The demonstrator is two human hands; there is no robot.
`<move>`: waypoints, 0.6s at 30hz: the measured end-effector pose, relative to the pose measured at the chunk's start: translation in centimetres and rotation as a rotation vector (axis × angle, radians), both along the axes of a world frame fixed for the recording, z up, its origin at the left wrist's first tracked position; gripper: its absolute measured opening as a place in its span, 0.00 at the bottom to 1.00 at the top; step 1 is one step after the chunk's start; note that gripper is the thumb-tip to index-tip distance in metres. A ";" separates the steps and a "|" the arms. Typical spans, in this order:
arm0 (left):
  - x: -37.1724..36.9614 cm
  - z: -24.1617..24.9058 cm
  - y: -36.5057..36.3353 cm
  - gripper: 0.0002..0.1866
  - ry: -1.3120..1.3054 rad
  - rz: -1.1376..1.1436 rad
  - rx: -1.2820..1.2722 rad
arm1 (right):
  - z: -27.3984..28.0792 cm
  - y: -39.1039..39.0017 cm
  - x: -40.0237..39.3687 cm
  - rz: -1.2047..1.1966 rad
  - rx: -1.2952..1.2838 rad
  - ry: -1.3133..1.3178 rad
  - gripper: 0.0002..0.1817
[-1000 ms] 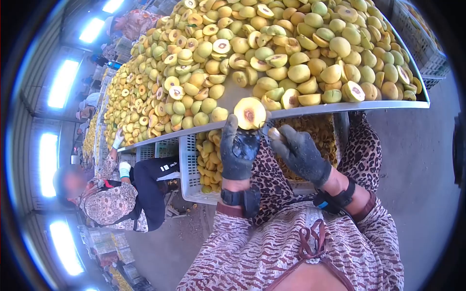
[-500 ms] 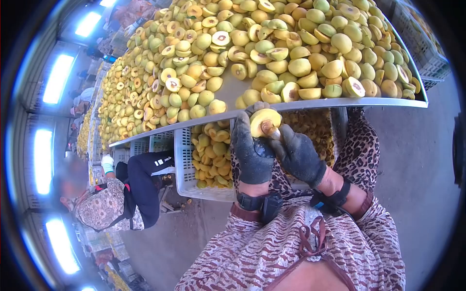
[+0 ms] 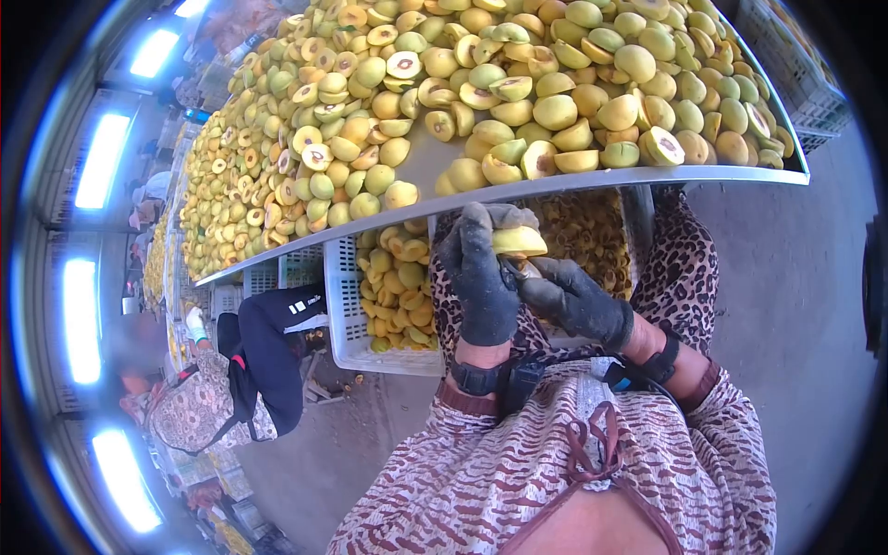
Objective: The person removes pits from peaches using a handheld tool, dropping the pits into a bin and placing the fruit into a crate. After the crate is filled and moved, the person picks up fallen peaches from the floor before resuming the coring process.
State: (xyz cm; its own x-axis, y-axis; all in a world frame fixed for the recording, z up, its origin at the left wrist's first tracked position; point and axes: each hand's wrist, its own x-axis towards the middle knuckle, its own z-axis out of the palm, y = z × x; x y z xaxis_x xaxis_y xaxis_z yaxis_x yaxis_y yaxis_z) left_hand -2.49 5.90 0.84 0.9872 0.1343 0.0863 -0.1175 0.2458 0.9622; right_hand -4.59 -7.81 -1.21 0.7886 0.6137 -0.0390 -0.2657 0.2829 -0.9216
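My left hand (image 3: 483, 282), in a dark glove, is closed around a yellow peach half (image 3: 520, 242) just below the table's front edge. The half is tilted, so its cut face is mostly turned out of sight. Close beneath the fruit, my right hand (image 3: 578, 303), also gloved, is closed on a small tool (image 3: 528, 269). Only a short pale piece of this tool shows between the fingers, and its tip is hidden. Halved peaches (image 3: 555, 111), several with brown pits showing, are heaped on the metal table (image 3: 518, 191) in front of me.
Under the table stand a white crate (image 3: 379, 363) holding yellow peach halves and, behind my hands, a container of brownish scraps (image 3: 583, 227). Another person (image 3: 217, 388) sits at the left. Stacked crates (image 3: 800, 79) stand beyond the table's right end.
The peach half has tipped, from showing its round cut face with a brown centre to a side view. My right hand has shifted slightly lower. The camera view has moved a little.
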 end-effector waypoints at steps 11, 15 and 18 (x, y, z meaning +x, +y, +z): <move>-0.5 -2.2 4.6 0.30 0.283 -0.208 -0.747 | -0.8 -2.8 0.6 0.172 -0.113 0.062 0.17; -0.4 -2.8 4.4 0.26 0.210 -0.141 -0.686 | -2.5 -1.8 0.3 -0.222 -0.682 -0.510 0.14; -0.7 -3.0 3.3 0.24 0.259 -0.055 -0.645 | -0.5 0.3 0.0 -0.347 -0.644 -0.587 0.14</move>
State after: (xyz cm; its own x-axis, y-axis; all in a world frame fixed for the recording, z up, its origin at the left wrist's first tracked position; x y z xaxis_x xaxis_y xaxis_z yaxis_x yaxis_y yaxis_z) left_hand -3.24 9.24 -2.13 0.9720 0.0291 -0.2331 0.1248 0.7766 0.6175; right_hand -4.61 -7.51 -1.72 0.9248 0.3390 0.1724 0.2948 -0.3526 -0.8881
